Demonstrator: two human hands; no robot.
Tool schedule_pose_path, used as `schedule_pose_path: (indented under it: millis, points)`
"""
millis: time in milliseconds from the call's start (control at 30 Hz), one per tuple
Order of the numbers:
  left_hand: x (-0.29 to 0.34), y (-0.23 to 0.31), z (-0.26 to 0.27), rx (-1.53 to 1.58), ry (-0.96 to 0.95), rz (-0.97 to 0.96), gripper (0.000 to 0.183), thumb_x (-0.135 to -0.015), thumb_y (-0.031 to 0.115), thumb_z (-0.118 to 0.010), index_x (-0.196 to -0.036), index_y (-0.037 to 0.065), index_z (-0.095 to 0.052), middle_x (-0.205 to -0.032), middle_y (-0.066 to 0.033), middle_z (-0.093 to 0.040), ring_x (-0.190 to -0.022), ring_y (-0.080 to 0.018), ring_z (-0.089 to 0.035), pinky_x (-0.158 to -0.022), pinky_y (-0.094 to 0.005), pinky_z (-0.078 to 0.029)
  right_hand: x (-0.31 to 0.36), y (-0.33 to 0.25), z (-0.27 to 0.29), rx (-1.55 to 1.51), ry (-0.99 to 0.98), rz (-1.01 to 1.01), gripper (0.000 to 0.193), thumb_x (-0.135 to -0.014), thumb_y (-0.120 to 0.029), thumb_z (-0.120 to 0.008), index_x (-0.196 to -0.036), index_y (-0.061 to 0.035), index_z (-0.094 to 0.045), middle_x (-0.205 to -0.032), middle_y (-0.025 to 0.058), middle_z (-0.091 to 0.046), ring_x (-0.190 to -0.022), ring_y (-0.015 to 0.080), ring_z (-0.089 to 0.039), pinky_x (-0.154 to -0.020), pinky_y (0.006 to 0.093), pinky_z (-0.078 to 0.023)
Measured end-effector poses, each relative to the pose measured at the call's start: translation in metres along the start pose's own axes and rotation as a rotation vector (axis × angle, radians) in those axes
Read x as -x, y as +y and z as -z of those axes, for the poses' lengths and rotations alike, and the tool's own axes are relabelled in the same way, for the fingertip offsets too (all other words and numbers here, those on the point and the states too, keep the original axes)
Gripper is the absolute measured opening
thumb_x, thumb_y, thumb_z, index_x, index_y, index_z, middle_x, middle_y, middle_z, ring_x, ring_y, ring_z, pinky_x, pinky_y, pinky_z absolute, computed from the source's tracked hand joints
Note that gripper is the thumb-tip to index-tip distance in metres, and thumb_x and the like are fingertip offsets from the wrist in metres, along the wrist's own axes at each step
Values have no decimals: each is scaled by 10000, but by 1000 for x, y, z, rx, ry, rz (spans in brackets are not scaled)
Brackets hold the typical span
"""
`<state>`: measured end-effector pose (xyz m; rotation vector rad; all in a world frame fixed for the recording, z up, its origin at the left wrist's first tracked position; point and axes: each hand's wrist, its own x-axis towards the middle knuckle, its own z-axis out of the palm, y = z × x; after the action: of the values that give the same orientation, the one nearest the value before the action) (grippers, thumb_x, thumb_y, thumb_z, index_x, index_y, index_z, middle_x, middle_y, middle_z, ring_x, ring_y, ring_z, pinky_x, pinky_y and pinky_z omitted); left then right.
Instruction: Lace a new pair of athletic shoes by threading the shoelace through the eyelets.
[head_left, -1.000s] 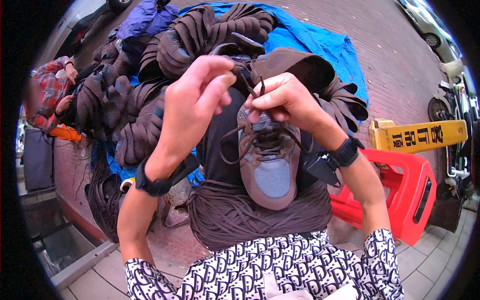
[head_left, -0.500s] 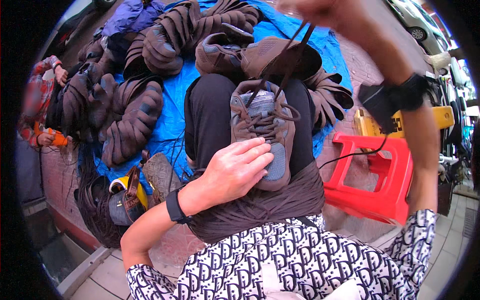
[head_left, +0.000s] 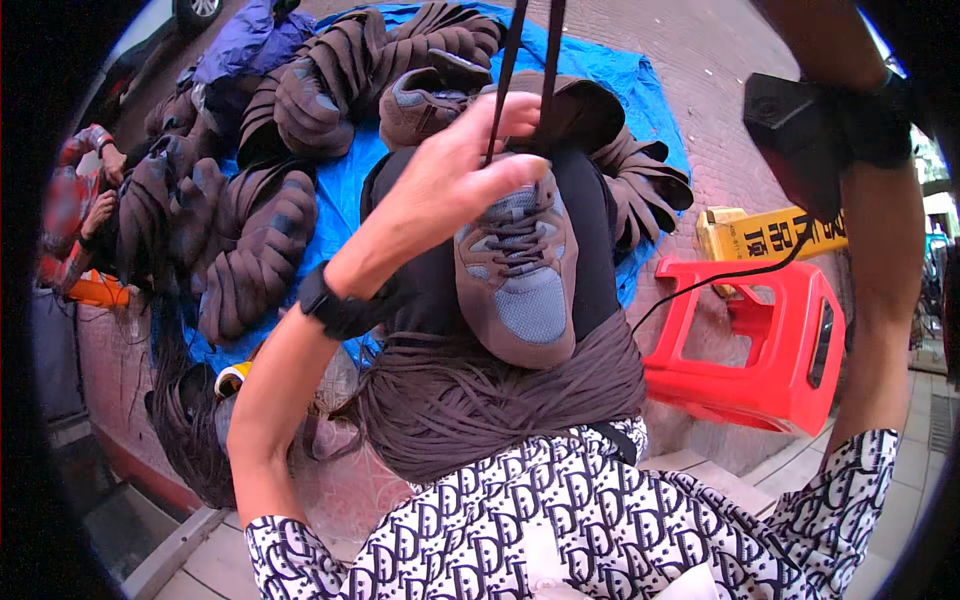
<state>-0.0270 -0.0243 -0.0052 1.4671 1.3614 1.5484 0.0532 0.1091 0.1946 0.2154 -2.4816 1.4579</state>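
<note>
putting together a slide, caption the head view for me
Left hand at dark laces stretched taut above a brown shoe, red stool to the right.

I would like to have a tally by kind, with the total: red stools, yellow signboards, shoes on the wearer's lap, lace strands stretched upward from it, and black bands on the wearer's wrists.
Red stool: 1
Yellow signboard: 1
Shoe on the lap: 1
Upward lace strands: 2
Black wrist bands: 2
Total: 7

On my feed the left hand (head_left: 447,190) has moved from the toe of the shoe (head_left: 540,315) toward its collar; the right hand has risen beyond view; the laces (head_left: 521,243) sit closer.
</note>
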Motion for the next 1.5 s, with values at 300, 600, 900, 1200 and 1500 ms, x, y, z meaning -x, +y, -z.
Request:
schedule_pose_path:
  millis: [300, 600, 900, 1200, 1500]
  points:
    - [15, 10, 1, 495, -31, 251, 297, -915, 267, -447, -788, 18, -548, -619, -7, -524, -574, -60, -497, -518, -182, -364, 31, 65, 40, -132, 353, -240, 178, -841, -132, -544, -821, 38, -590, -496, -12, -428, -354, 44, -282, -340, 206, -202]
    - [7, 25, 8, 474, -100, 336, 300, -909, 260, -451, -744, 28, -545, -578, -3, -510, -532, -54, -472, -488, -182, -359, 45, 72, 48, -197, 437, -281, 147, -815, -103, -562, -787, 37, -598, -503, -1, -454, -361, 42, -317, -335, 193, -200]
    - [26, -14, 4, 1196, 187, 332, 227, -842, 154, -505, -970, -31, -539, -858, -116, -605, -760, -198, -571, -805, -327, -437, 153, 146, -47, 16, 630, -570, 240, -779, -224, -577, -687, -3, -592, -503, -12, -464, -389, 31, -361, -359, 209, -253]
    - [16, 7, -17, -280, -115, -4, 568, -738, 41, -597, -1264, 18, -384, -1069, -141, -566, -751, -166, -535, -736, -269, -463, 125, 74, -106, 246, 240, 189, 139, -666, -129, -698, -742, -27, -642, -647, 75, -607, -556, 195, -594, -509, 277, -457]
    - [17, 2, -3, 480, -20, 296, 257, -922, 195, -407, -1013, -13, -526, -853, -76, -593, -778, -129, -555, -771, -254, -429, 90, 118, -80, -353, 204, -450, 561, -584, 43, -688, -1125, -13, -551, -883, 37, -593, -638, 73, -532, -561, 202, -447]
